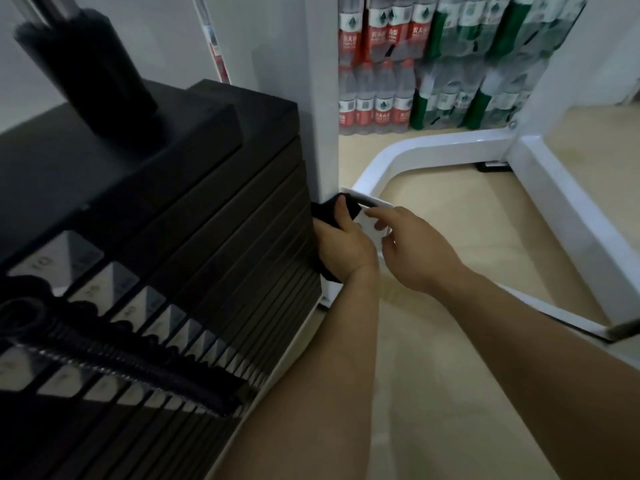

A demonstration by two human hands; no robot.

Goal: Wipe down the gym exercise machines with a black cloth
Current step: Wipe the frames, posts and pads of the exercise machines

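A gym machine fills the left of the view: a black weight stack (221, 237) beside a white upright post (298, 98). My left hand (341, 244) grips a black cloth (327, 216) low against the foot of the post, next to the stack's corner. My right hand (412, 244) hovers just to its right, fingers loosely extended toward the white base plate (372, 228). A white curved base bar (426, 147) runs off to the right.
Shrink-wrapped packs of water bottles (433, 64) are stacked against the far wall. A second white frame rail (568, 216) crosses the beige floor on the right. A black coiled cord (114, 351) and a selector pin lie across the front of the stack.
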